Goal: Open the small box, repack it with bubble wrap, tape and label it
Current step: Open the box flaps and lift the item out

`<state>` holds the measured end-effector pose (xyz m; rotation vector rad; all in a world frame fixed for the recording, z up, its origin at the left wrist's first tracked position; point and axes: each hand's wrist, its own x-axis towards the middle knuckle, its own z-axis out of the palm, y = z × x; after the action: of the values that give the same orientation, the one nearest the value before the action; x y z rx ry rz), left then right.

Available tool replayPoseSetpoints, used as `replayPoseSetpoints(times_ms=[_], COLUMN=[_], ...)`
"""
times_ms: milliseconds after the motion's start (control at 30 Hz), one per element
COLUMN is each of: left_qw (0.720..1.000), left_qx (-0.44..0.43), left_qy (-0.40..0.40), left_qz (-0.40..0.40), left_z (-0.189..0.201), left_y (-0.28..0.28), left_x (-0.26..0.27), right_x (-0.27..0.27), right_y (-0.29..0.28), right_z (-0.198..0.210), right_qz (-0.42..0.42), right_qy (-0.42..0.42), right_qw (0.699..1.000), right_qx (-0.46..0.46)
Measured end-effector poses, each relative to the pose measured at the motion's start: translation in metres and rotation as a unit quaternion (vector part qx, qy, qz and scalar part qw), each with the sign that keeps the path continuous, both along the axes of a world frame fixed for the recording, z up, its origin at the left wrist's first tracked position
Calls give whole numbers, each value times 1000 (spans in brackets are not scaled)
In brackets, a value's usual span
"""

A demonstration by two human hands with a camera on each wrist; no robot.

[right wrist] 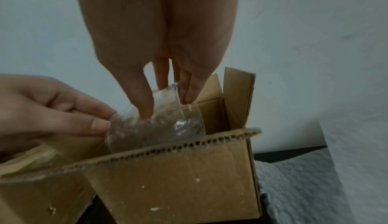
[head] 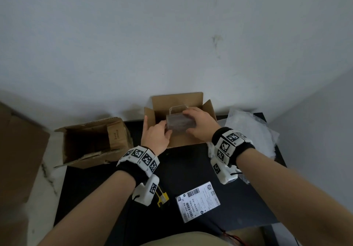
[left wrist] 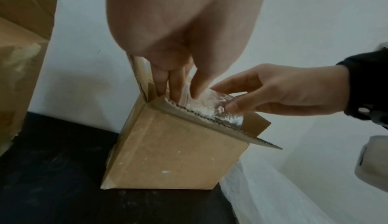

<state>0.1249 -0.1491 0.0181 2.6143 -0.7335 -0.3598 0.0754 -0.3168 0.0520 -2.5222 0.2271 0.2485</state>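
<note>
A small brown cardboard box (head: 183, 140) stands open at the far edge of the black table (head: 191, 169), its flaps spread. Inside its mouth lies a clear glass cup (head: 180, 124) on its side. My right hand (head: 198, 123) grips the cup from above, fingers and thumb round its body (right wrist: 159, 124). My left hand (head: 155, 135) holds the cup's left end with thumb and fingertips (left wrist: 189, 91). The box front (left wrist: 174, 153) and its corrugated edge (right wrist: 168, 148) hide the cup's lower part.
A larger open cardboard box (head: 93, 142) sits left of the small one. Bubble wrap (head: 250, 133) is heaped at the right. A printed shipping label (head: 197, 201) and a yellow tool (head: 162, 198) lie near me. A white wall stands close behind.
</note>
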Motion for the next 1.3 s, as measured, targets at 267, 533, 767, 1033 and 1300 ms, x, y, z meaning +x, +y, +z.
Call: replayPoseSetpoints(times_ms=[267, 533, 767, 1033, 1300], left_qw=[998, 997, 977, 979, 981], left_qx=[-22, -25, -141, -88, -22], left_qy=[24, -5, 124, 162, 170], left_qz=[52, 70, 103, 88, 92], left_z=[3, 17, 13, -7, -3], left_y=[-6, -11, -13, -8, -22], left_x=[1, -3, -9, -20, -22], right_x=[6, 13, 8, -3, -2], right_y=[0, -9, -9, -5, 1], right_z=[6, 10, -4, -23, -29], right_qz=[-129, -248, -284, -261, -227], right_qy=[-12, 9, 8, 34, 88], right_qw=[988, 960, 945, 960, 969], right_qx=[81, 125, 161, 99, 37])
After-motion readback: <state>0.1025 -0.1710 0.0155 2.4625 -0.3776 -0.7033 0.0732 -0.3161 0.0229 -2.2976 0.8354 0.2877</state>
